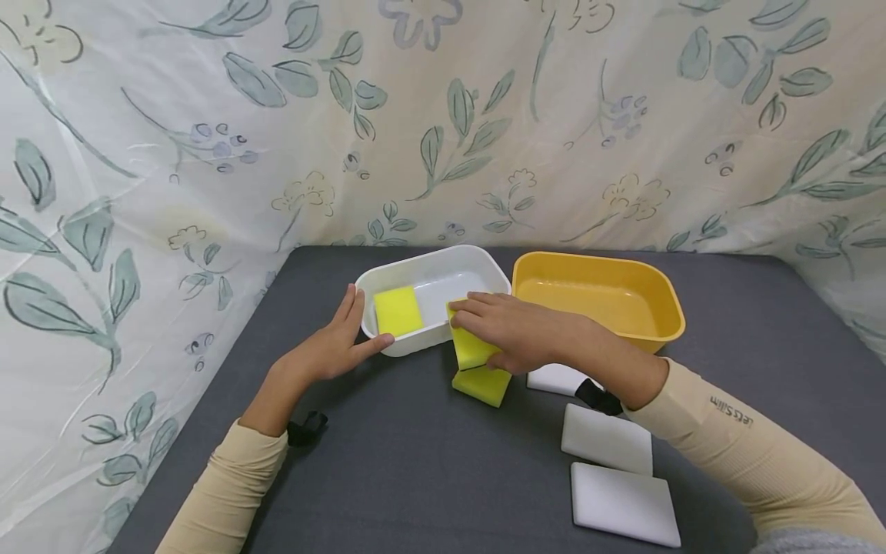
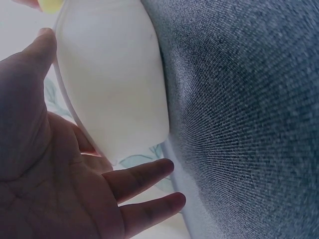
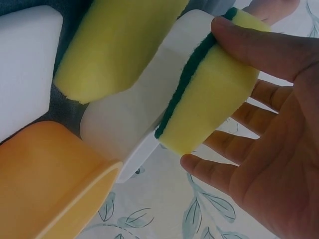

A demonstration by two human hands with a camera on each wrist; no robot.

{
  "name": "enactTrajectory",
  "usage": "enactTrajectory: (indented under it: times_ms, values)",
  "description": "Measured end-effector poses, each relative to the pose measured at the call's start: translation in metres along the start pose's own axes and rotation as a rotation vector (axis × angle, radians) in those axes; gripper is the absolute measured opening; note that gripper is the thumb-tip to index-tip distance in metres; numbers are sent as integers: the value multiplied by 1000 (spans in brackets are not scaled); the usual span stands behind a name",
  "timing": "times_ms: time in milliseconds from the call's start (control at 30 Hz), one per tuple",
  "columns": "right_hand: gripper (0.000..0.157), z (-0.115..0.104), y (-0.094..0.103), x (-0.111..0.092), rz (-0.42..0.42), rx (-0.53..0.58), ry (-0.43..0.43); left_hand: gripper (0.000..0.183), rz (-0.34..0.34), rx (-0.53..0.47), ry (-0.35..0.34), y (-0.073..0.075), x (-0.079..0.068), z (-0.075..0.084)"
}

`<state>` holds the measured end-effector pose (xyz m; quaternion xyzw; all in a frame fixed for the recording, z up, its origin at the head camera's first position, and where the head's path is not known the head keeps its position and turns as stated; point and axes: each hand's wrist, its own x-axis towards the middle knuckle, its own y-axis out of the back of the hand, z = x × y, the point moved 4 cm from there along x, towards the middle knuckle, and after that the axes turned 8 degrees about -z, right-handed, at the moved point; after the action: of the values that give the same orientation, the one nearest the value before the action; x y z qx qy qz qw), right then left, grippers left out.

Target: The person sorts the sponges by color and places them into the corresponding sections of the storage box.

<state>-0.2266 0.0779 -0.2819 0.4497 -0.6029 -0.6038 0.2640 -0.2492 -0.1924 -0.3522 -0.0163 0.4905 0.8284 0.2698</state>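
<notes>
My right hand [image 1: 515, 327] pinches a yellow sponge [image 3: 214, 92] between thumb and fingers, at the front right rim of the white tub [image 1: 443, 338]. Along one face of this sponge runs a dark green scouring layer [image 3: 187, 79]. Just below it on the table lies another yellow sponge [image 1: 482, 386]. Inside the tub, at its left end, sits a yellow sponge [image 1: 398, 310]. My left hand [image 1: 325, 342] rests against the tub's left end with fingers spread; in the left wrist view its thumb [image 2: 42, 45] touches the rim.
Right of the white tub stands a yellow-orange tub [image 1: 595, 292]. In front of it, partly under my right arm, lie white blocks [image 1: 554, 378], [image 1: 607, 438], [image 1: 623, 504] in a column on the dark grey tabletop [image 1: 415, 477]. A floral curtain [image 1: 443, 115] hangs behind.
</notes>
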Motion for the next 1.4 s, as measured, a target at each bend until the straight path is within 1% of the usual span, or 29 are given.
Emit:
enactTrajectory:
  times_ms: [333,700,1400]
  values:
    - [66,0,0,1,-7,0,-5,110,7,-13,-7,0,-2,-1]
    - [67,-1,2,1,-9,0,-6,109,8,-27,-8,0,0,-1]
    - [69,-1,5,0,-57,11,-66,110,3,-17,6,-1,0,-1]
